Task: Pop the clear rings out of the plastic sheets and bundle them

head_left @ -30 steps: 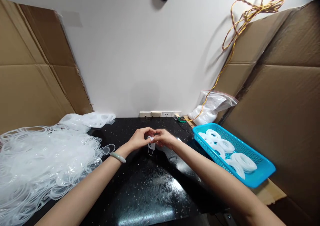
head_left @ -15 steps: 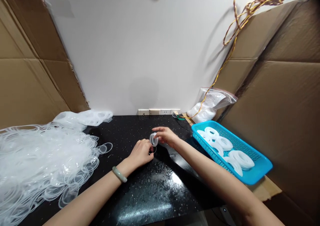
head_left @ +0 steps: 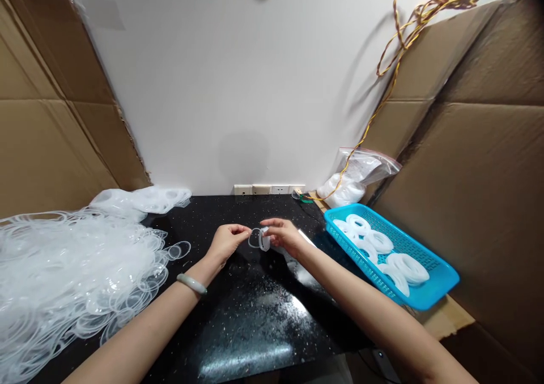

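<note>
One small bunch of translucent plastic rings (head_left: 260, 239) is grasped by the fingers (head_left: 272, 224) of the right hand (head_left: 283, 235) above the tabletop (head_left: 238, 338); the left hand (head_left: 227, 242) is released, just beside it. Done: coiled ring stacks (head_left: 403, 268) in a blue plastic basket (head_left: 433, 299) at 3 o'clock. Left: a loose ring heap (head_left: 63, 276) at 9 o'clock.

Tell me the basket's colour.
The basket is bright turquoise with a lattice pattern, clearest in the head view.

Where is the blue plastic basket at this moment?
In the head view, the blue plastic basket is to the right of the person's right hand, just below the clear zip bag.
</note>
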Demonstrator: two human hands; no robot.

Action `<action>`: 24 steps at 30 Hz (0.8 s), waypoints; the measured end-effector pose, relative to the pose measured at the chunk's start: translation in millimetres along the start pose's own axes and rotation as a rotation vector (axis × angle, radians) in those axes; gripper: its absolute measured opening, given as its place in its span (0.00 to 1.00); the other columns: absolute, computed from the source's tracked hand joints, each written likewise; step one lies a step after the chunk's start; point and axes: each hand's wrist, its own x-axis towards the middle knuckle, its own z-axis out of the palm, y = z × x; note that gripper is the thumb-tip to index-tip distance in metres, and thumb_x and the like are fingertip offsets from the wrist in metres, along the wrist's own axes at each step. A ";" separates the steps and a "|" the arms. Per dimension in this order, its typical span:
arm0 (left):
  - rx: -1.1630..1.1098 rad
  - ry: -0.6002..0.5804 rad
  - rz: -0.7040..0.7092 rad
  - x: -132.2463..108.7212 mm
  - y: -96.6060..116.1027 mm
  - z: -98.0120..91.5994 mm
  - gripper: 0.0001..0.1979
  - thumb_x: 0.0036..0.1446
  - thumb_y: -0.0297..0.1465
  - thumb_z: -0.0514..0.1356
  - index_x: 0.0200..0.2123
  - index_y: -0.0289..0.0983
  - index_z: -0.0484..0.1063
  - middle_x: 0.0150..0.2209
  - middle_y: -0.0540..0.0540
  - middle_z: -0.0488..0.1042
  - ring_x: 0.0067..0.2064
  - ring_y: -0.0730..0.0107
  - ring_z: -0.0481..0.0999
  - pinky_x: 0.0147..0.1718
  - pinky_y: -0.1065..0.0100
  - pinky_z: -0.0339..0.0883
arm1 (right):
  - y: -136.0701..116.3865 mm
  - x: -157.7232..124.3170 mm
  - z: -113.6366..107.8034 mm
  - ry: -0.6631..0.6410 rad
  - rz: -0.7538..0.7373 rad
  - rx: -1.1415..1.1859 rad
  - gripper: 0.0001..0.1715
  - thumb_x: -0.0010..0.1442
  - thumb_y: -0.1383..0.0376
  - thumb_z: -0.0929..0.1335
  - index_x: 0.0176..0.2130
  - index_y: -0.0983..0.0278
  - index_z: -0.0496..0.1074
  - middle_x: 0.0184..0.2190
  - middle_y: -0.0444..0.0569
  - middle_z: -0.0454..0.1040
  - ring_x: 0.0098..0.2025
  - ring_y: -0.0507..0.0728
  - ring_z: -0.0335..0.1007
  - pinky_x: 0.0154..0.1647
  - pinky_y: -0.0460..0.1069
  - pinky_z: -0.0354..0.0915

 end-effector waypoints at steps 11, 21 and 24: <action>-0.097 0.014 0.053 -5.1 11.9 12.4 0.17 0.42 0.41 0.65 0.29 0.32 0.78 0.28 0.43 0.78 0.30 0.65 0.74 0.30 0.69 0.64 | 0.2 -3.8 6.0 -0.022 -0.015 0.125 0.23 0.39 0.72 0.71 0.40 0.68 0.74 0.23 0.46 0.73 0.18 0.45 0.57 0.19 0.42 0.50; 0.131 -0.078 0.056 6.9 16.2 3.0 0.21 0.40 0.47 0.64 0.30 0.36 0.79 0.32 0.42 0.80 0.37 0.54 0.77 0.35 0.65 0.67 | -8.8 -14.9 2.5 -0.174 -0.062 -0.053 0.25 0.39 0.69 0.77 0.41 0.64 0.76 0.22 0.39 0.70 0.21 0.45 0.58 0.22 0.42 0.52; 0.164 -0.064 0.007 13.7 9.2 3.8 0.25 0.38 0.51 0.64 0.34 0.38 0.78 0.36 0.44 0.81 0.41 0.53 0.77 0.37 0.65 0.68 | -20.3 -17.2 -8.6 -0.189 -0.090 -0.169 0.22 0.42 0.68 0.77 0.40 0.64 0.76 0.22 0.38 0.68 0.20 0.44 0.54 0.19 0.41 0.49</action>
